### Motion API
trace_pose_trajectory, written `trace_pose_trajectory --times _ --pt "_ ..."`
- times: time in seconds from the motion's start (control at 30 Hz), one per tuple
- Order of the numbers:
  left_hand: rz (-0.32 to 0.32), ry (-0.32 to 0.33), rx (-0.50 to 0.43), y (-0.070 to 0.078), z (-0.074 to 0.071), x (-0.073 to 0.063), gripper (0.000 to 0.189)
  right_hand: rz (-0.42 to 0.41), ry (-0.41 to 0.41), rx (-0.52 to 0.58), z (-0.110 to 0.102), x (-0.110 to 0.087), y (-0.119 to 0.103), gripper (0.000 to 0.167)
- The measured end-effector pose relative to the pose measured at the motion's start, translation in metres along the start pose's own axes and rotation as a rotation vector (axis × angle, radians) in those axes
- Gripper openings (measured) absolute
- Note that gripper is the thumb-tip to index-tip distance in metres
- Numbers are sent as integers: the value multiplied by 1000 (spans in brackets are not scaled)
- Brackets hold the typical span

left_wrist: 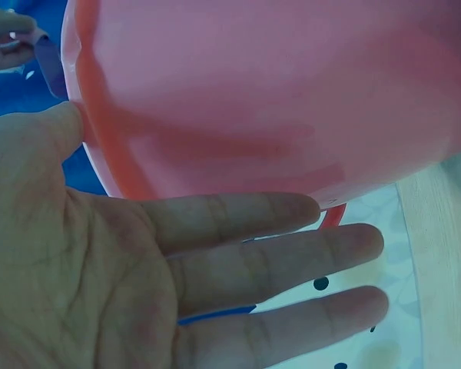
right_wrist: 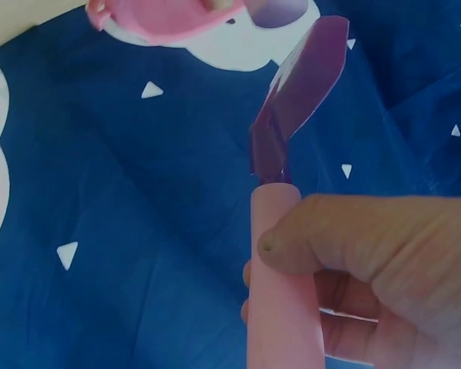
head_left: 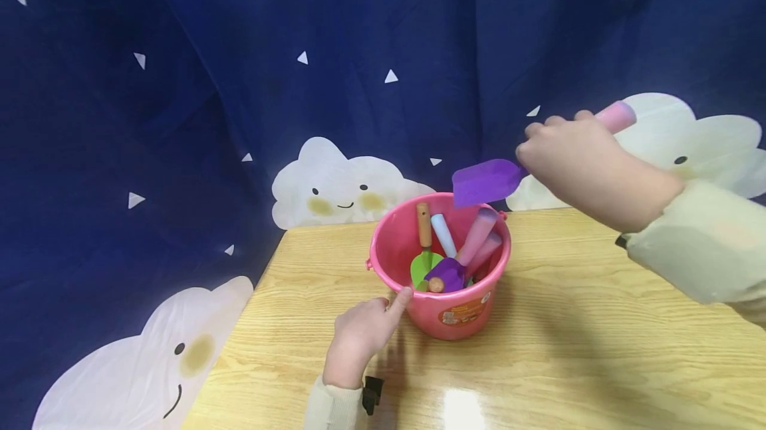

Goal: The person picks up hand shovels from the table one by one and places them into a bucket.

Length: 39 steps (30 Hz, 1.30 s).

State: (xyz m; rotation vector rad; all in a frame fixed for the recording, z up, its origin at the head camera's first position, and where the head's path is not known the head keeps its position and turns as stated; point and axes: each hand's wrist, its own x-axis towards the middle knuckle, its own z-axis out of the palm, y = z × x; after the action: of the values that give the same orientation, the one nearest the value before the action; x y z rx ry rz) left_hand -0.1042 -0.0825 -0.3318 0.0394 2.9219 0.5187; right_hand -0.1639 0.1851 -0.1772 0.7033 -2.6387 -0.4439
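Note:
My right hand [head_left: 577, 154] grips the pink handle [right_wrist: 280, 277] of a toy shovel with a purple blade [head_left: 487, 182]. The blade hangs above the back right rim of a pink bucket [head_left: 445, 314]. Beside the bucket's front left rim is my left hand [head_left: 362, 333]. Its thumb touches the rim in the left wrist view, while the straight fingers [left_wrist: 276, 254] lie along the outer wall. Inside stand a green shovel with a wooden handle [head_left: 423, 225], a light blue handle [head_left: 443, 234] and pink handles [head_left: 477, 234], one joined to a purple blade [head_left: 449, 274].
The bucket stands on a wooden table [head_left: 598, 350] near its back edge. Behind and to the left hangs a dark blue curtain [head_left: 359, 18] with white triangles and smiling clouds [head_left: 344, 181]. An orange label [head_left: 463, 314] is on the bucket's front.

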Motion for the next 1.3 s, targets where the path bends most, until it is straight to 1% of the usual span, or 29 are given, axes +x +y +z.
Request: trace_pose_trajectory --times 0.17,0.4,0.53,0.67,0.87,1.03,1.13,1.3 --pt "-6 4 -2 0 0 0 76 -30 16 -14 1 5 -14 19" --pt "-1 8 -3 -1 1 0 81 -66 16 -41 4 14 -33 19" --pt "4 10 -7 -1 1 1 82 -98 -2 -68 5 19 -42 27" --pt "6 11 -4 -1 1 0 82 -132 -22 -73 8 23 -53 26" --pt "-3 10 0 0 0 0 78 -192 -79 -88 14 30 -72 49" --pt "3 7 1 0 -1 1 80 -259 -90 -149 23 35 -87 44" --pt "2 4 1 0 0 0 81 -296 -95 -181 28 37 -97 47" --pt "8 -1 -2 0 0 0 80 -336 -41 -224 38 38 -110 30"
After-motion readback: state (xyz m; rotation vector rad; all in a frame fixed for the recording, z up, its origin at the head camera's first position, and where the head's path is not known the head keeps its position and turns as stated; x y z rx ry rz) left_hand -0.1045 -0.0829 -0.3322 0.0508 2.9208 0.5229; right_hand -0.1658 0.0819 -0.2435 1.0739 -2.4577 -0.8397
